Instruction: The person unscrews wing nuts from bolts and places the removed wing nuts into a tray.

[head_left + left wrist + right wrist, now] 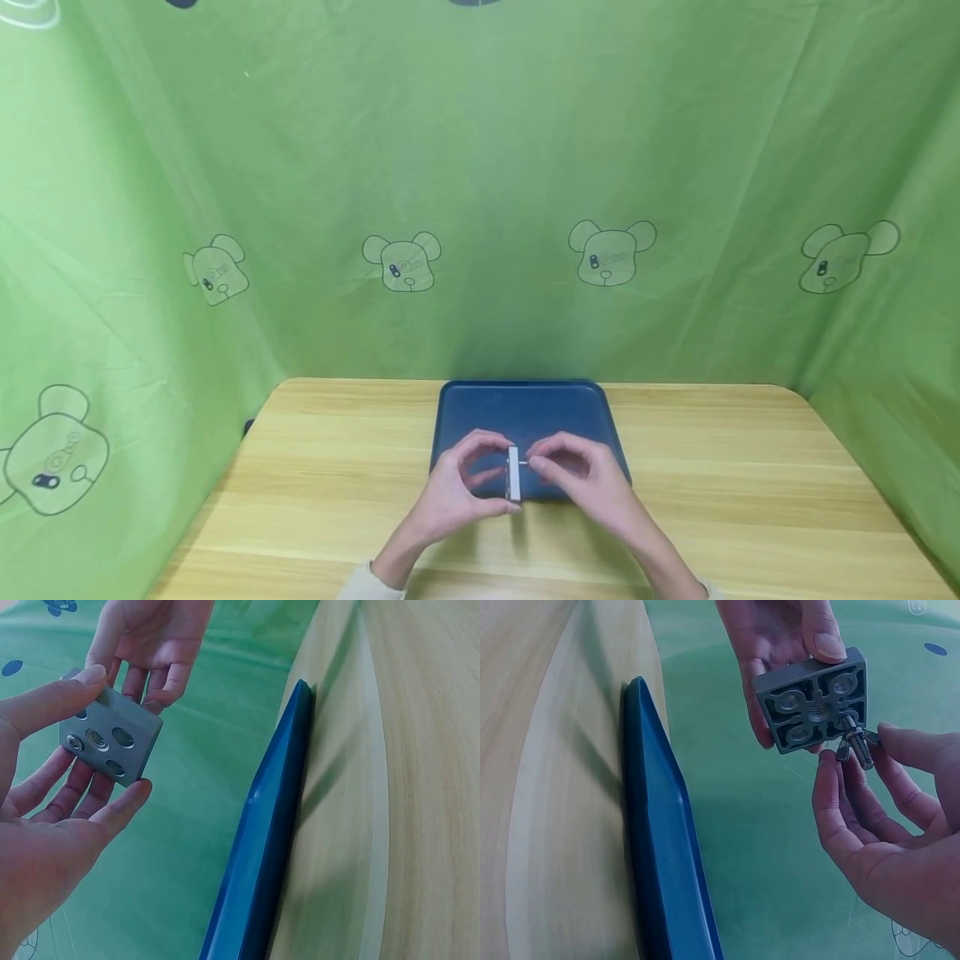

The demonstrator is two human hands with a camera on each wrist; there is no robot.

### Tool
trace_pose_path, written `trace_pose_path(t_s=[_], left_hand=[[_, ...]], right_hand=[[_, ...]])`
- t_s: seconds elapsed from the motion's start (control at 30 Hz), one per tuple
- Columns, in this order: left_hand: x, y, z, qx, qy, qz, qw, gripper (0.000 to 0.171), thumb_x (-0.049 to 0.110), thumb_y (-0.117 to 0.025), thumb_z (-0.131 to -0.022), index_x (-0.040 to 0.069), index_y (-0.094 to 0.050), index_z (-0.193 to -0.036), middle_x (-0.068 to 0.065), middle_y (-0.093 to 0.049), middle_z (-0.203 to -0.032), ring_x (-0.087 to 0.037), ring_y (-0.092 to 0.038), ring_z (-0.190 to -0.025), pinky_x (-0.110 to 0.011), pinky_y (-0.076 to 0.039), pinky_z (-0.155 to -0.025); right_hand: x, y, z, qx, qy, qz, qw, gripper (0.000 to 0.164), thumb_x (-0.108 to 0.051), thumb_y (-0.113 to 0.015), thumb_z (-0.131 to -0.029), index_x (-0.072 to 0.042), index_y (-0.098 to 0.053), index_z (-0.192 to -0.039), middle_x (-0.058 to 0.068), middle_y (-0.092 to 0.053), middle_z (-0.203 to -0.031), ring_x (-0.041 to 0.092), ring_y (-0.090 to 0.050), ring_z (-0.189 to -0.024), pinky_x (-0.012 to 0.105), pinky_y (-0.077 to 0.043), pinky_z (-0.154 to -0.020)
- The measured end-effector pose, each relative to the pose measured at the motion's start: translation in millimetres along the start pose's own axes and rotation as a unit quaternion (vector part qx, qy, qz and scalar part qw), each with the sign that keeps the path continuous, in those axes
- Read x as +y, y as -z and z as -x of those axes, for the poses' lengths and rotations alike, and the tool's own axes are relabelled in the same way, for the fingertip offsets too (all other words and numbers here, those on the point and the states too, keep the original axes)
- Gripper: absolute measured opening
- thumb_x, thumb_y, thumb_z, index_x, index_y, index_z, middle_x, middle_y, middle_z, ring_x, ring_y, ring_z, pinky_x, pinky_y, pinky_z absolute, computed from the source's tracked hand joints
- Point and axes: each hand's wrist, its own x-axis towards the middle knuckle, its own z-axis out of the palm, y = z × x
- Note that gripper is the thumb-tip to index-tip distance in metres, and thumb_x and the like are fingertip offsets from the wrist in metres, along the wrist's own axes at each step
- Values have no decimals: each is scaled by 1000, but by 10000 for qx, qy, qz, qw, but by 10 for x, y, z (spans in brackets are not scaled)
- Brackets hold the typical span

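Observation:
A grey square metal plate [513, 473] with several round holes is held upright above the tray. My left hand [453, 492] grips it by its edges, thumb on one side and fingertips on the opposite one. In the right wrist view, a threaded bolt [863, 755] sticks out of one corner of the plate's ribbed face, with a wing nut [843, 751] on it. My right hand [900, 817] pinches the wing nut between thumb and fingers. What looks like the bolt's head [75, 742] sits in a corner hole on the smoother face.
Below and behind the hands, a dark blue tray [517, 408] with a raised rim lies on the wood-grain table [345, 467]. Green cloth [495, 167] printed with bear heads hangs behind the table and along both sides.

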Motion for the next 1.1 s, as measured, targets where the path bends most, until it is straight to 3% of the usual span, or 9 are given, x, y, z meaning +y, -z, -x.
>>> trace_pose_path(t_s=[0.27,0.47,0.73,0.93,1.1], left_hand=[[10,5,1,18,-23,-40,10000,68,-14,-85,-69,-3,-57,-130,-23,-53,-133,-26,-57,-126,-44,-52,-109],[14,11,-4,28,-12,-43,10000,67,-13,-86,-70,1,-58,-129,-19,-55,-132,-27,-57,-126,-45,-52,-109],[17,8,-6,31,18,19,10000,67,-14,-86,-69,0,-59,-129,-20,-54,-132,-28,-56,-126,-45,-52,-109],[31,2,-7,27,28,72,10000,68,-14,-85,-69,0,-58,-129,-19,-54,-132,-29,-56,-127,-45,-52,-109],[32,2,-13,10,-31,76,10000,67,-14,-86,-70,1,-59,-129,-19,-54,-132,-29,-57,-126,-45,-52,-109]], right_hand=[[-16,-1,-2,-39,-22,-94,9999,8,-7,-74,-93,-3,-71,-100,22,-69,-109,29,-73,-98,43,-65,-85],[-33,-3,-2,2,-82,31,10000,10,-8,-77,-91,-6,-71,-98,20,-70,-112,22,-71,-103,33,-63,-91],[-53,0,-7,-1,-215,-14,9998,28,-5,-81,-86,1,-69,-111,22,-68,-116,24,-72,-105,32,-62,-94],[-70,-6,-19,60,-227,16,9997,34,0,-79,-86,4,-66,-116,27,-67,-115,25,-71,-100,29,-62,-93],[-76,-9,-22,42,-302,78,9995,33,-1,-78,-87,5,-66,-117,25,-69,-112,23,-72,-98,27,-61,-93]])
